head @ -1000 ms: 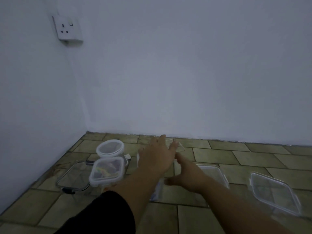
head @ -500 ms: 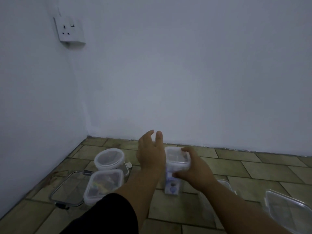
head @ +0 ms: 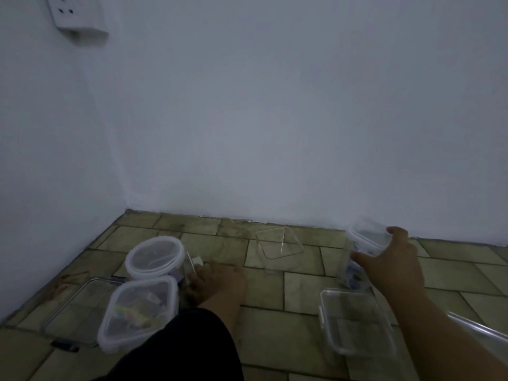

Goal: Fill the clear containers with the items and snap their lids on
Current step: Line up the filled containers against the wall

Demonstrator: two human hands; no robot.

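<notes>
My right hand (head: 390, 261) grips a tall clear container (head: 367, 239) with a white-rimmed lid, held tilted above the floor near the back wall; small items show at its bottom. My left hand (head: 220, 279) is low on the floor, its fingers against a small clear container with a white clip (head: 192, 264); the grip is blurred. An empty clear square container (head: 277, 247) stands open between my hands. A lidded round container (head: 154, 257) and a lidded square container (head: 137, 309) holding colourful items sit at the left.
A shallow clear rectangular tub (head: 354, 321) lies by my right forearm, with another clear piece (head: 478, 332) at the right edge. A wire-framed clear lid (head: 68, 306) lies at the far left. Walls close in the left and back; a socket (head: 79, 15) is mounted high on the left.
My right hand carried the tall lidded container from the middle over to the right. My left hand dropped and moved left to the small clipped container. The camera tilted down and right.
</notes>
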